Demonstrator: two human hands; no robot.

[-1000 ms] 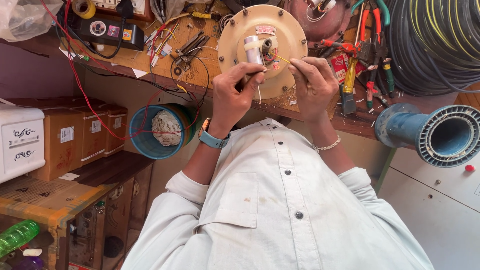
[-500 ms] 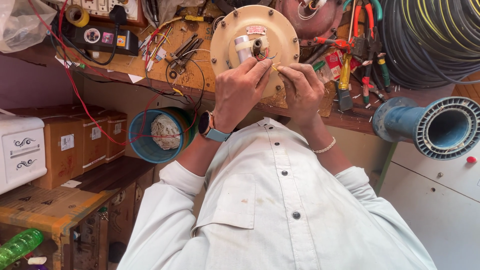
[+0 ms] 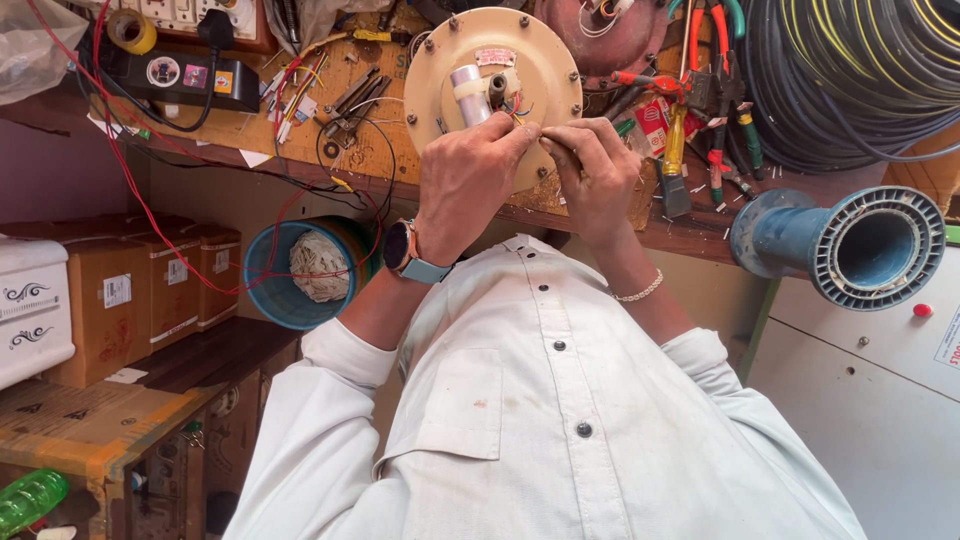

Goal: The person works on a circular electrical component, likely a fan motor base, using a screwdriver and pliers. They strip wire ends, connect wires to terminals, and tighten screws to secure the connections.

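Observation:
A round cream fan motor housing (image 3: 440, 75) lies on the wooden workbench (image 3: 260, 135), with a white cylindrical capacitor (image 3: 468, 92) and thin coloured wires (image 3: 518, 112) by its centre shaft. My left hand (image 3: 465, 185), with a wristwatch, pinches the wires just below the shaft. My right hand (image 3: 598, 178), with a bead bracelet, pinches the same wires from the right. The fingertips of both hands meet over the housing, and they hide the wire ends.
Pliers and screwdrivers (image 3: 690, 90) lie right of the housing, below coiled black cable (image 3: 850, 70). A blue pipe (image 3: 850, 250) juts out at the right. A black power strip (image 3: 185, 80), tape roll (image 3: 130, 30), blue bucket (image 3: 285, 290) and cardboard boxes (image 3: 150, 290) are at the left.
Both hands have drawn together over the housing's centre; the right hand moved left until its fingertips met the left hand's at the wires.

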